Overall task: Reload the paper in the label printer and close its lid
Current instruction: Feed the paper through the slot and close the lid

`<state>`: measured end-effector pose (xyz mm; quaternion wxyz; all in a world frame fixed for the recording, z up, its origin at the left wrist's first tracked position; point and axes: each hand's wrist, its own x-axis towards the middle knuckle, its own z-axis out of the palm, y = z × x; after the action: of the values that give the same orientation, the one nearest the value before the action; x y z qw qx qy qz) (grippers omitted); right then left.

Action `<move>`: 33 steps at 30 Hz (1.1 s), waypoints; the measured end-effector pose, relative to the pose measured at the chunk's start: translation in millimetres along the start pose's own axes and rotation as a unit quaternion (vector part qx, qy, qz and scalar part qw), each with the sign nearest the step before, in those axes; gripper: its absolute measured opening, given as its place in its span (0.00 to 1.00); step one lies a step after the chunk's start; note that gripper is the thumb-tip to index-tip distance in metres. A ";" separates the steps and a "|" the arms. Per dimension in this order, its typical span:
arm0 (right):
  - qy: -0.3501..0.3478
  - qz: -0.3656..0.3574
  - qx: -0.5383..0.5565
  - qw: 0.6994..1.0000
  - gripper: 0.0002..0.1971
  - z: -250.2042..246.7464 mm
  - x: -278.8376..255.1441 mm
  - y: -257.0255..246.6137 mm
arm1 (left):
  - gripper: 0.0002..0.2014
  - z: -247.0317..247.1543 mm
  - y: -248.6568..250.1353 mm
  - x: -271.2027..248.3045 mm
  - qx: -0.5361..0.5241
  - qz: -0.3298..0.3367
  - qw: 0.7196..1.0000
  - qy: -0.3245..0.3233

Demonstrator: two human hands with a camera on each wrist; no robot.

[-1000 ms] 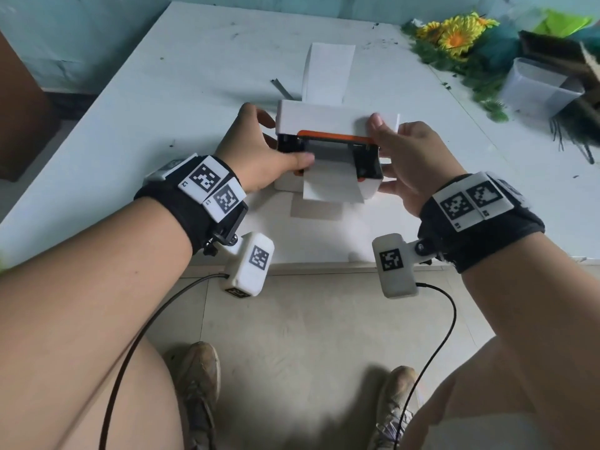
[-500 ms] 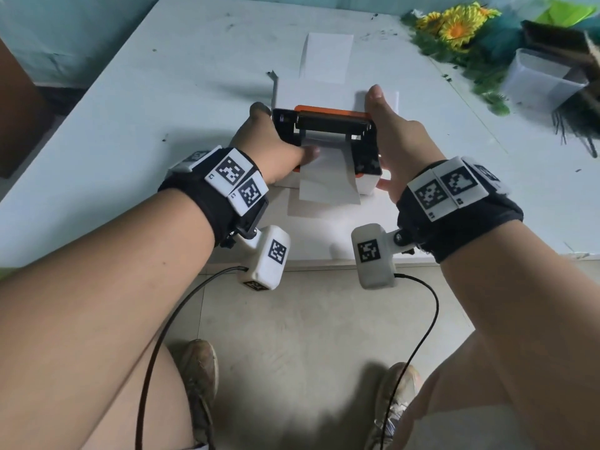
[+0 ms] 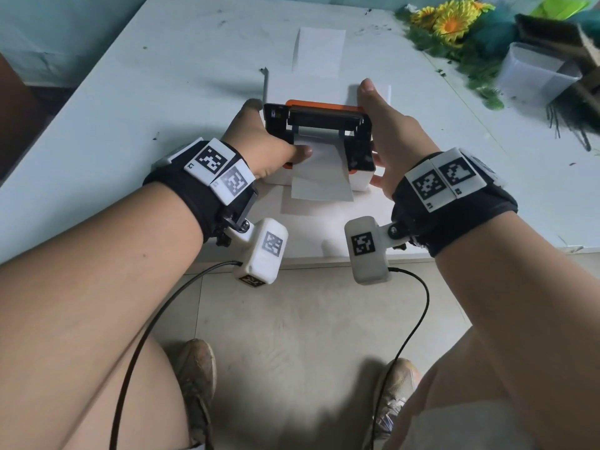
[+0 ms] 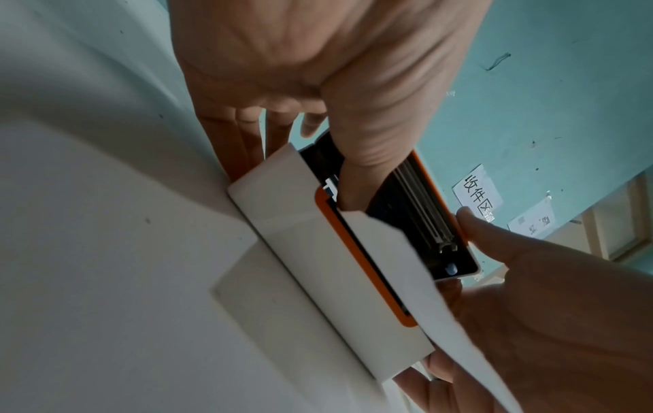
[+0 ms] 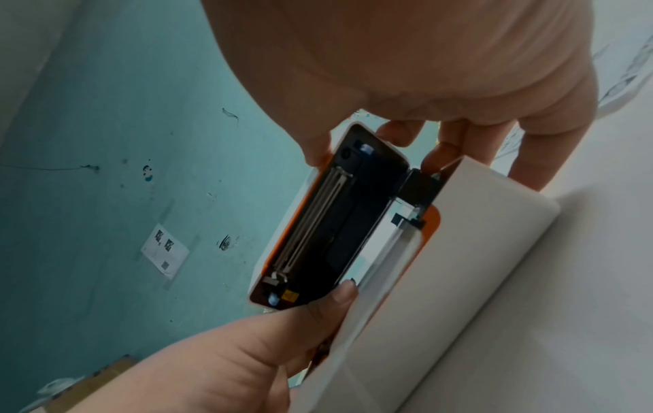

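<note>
The white label printer (image 3: 362, 180) with orange trim sits near the table's front edge. Its lid (image 3: 324, 116) is raised and shows its black underside. A white paper strip (image 3: 321, 180) runs out over the printer's front. My left hand (image 3: 259, 141) holds the printer's left side, and its thumb (image 4: 364, 167) presses the paper (image 4: 406, 265) at the opening. My right hand (image 3: 389, 134) grips the lid's right end (image 5: 335, 218), thumb on its far corner and fingers behind it. The paper's path inside is hidden.
A loose white sheet (image 3: 319, 50) lies behind the printer. Artificial sunflowers (image 3: 451, 24), a clear plastic bin (image 3: 535, 76) and a cardboard box crowd the table's back right. The table's front edge (image 3: 308, 261) is just under my wrists.
The lid has swung up and back: its white outer face showed a second ago, its black underside shows now. My right thumb has moved to the lid's far corner.
</note>
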<state>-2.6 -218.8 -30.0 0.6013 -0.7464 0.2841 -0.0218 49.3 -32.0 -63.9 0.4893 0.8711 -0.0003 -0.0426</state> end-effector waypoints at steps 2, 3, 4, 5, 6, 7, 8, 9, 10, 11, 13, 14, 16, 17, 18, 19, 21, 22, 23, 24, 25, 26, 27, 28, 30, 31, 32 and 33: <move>-0.003 0.007 0.006 1.000 0.43 -0.4 -1.5 -0.3 | 0.39 0.4 0.1 -0.1 -0.005 0.006 1.000 -0.001; -0.002 0.011 0.011 1.000 0.43 -0.9 -1.6 -0.3 | 0.36 0.3 0.9 -1.6 -0.007 0.013 1.000 -0.002; -0.001 0.015 0.014 1.000 0.44 -1.4 -2.4 0.4 | 0.35 0.2 0.4 -2.2 -0.010 0.015 1.000 -0.005; 0.002 0.022 0.017 1.000 0.48 -2.6 -2.8 0.9 | 0.34 -0.8 0.8 -4.4 -0.013 0.022 1.000 -0.008; 0.006 0.028 0.017 0.999 0.53 -4.1 -2.8 1.6 | 0.36 -2.4 -0.9 -5.2 -0.015 0.028 0.999 -0.015; 0.007 0.032 0.018 0.999 0.56 -6.2 -3.0 2.2 | 0.39 -5.3 -1.9 -7.0 -0.016 0.036 0.999 -0.028; 0.001 0.030 0.023 0.999 0.54 -8.2 -3.5 3.1 | 0.45 -9.1 -4.2 -7.6 -0.010 0.041 0.998 -0.049; -0.014 0.024 0.034 0.999 0.47 -10.3 -5.2 3.8 | 0.50 -13.2 -6.1 -8.9 -0.005 0.050 0.996 -0.069; -0.033 0.015 0.047 0.998 0.38 -12.5 -7.8 4.3 | 0.55 -17.4 -7.6 -9.8 0.001 0.051 0.995 -0.085; -0.052 0.008 0.058 0.997 0.28 -14.9 -11.6 5.5 | 0.56 -20.8 -7.2 -11.4 -0.009 0.048 0.994 -0.095; -0.067 0.006 0.067 0.996 0.14 -17.8 -15.5 9.0 | 0.44 -25.2 -4.1 -11.8 -0.050 0.010 0.994 -0.101; -0.065 0.005 0.072 0.995 0.12 -18.3 -15.9 11.4 | 0.35 -25.3 -2.1 -10.9 -0.064 -0.013 0.993 -0.098; -0.061 0.001 0.089 0.994 0.12 -16.0 -17.4 13.1 | 0.27 -24.7 1.6 -11.8 -0.072 -0.025 0.994 -0.076; -0.059 -0.004 0.096 0.994 0.11 -15.1 -17.8 13.1 | 0.27 -24.4 4.4 -13.8 -0.073 -0.019 0.995 -0.073; -0.057 -0.007 0.103 0.993 0.08 -14.4 -19.4 12.3 | 0.27 -23.5 4.8 -13.2 -0.078 -0.016 0.994 -0.075; -0.055 -0.009 0.109 0.992 0.07 -14.8 -19.5 11.5 | 0.26 -22.9 5.7 -14.2 -0.085 -0.012 0.993 -0.081; -0.051 -0.002 0.133 0.990 0.02 -15.0 -21.3 9.3 | 0.22 -22.2 7.1 -18.6 -0.093 -0.016 0.991 -0.094; -0.044 0.007 0.145 0.988 0.05 -14.7 -22.2 8.0 | 0.22 -22.6 8.8 -19.9 -0.094 -0.017 0.991 -0.092; -0.039 0.011 0.147 0.988 0.08 -14.1 -21.2 7.6 | 0.22 -22.2 9.8 -20.6 -0.098 -0.014 0.991 -0.090; -0.035 0.011 0.141 0.989 0.09 -13.3 -21.6 6.8 | 0.22 -21.8 9.9 -21.0 -0.096 -0.012 0.991 -0.088; -0.032 0.012 0.133 0.991 0.11 -12.8 -21.3 6.4 | 0.22 -21.8 10.6 -22.0 -0.095 -0.010 0.992 -0.086; -0.030 0.015 0.128 0.991 0.12 -12.4 -20.6 6.3 | 0.23 -22.2 9.8 -22.0 -0.094 -0.014 0.992 -0.083; -0.027 0.019 0.124 0.992 0.13 -11.7 -19.9 5.7 | 0.25 -22.4 10.6 -22.4 -0.092 -0.017 0.992 -0.082; -0.025 0.023 0.123 0.992 0.13 -10.8 -19.2 5.2 | 0.26 -21.9 11.2 -21.6 -0.085 -0.023 0.993 -0.078; -0.023 0.024 0.125 0.992 0.12 -7.5 -18.6 4.2 | 0.27 -19.0 13.1 -19.6 -0.059 -0.024 0.996 -0.066; -0.026 0.021 0.120 0.992 0.11 -5.7 -21.9 1.8 | 0.26 -17.0 15.2 -21.2 -0.040 -0.027 0.997 -0.059; -0.026 0.017 0.104 0.994 0.08 -4.0 -27.0 -1.4 | 0.25 -14.6 18.2 -22.8 -0.017 -0.028 0.998 -0.050; -0.026 0.012 0.082 0.996 0.06 -1.9 -31.3 -4.0 | 0.25 -13.2 21.5 -24.7 0.008 -0.032 0.999 -0.042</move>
<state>-28.0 -206.0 -16.1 0.6680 -0.6913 0.2749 -0.0183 26.5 -30.9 -36.9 0.4807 0.8717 0.0065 -0.0950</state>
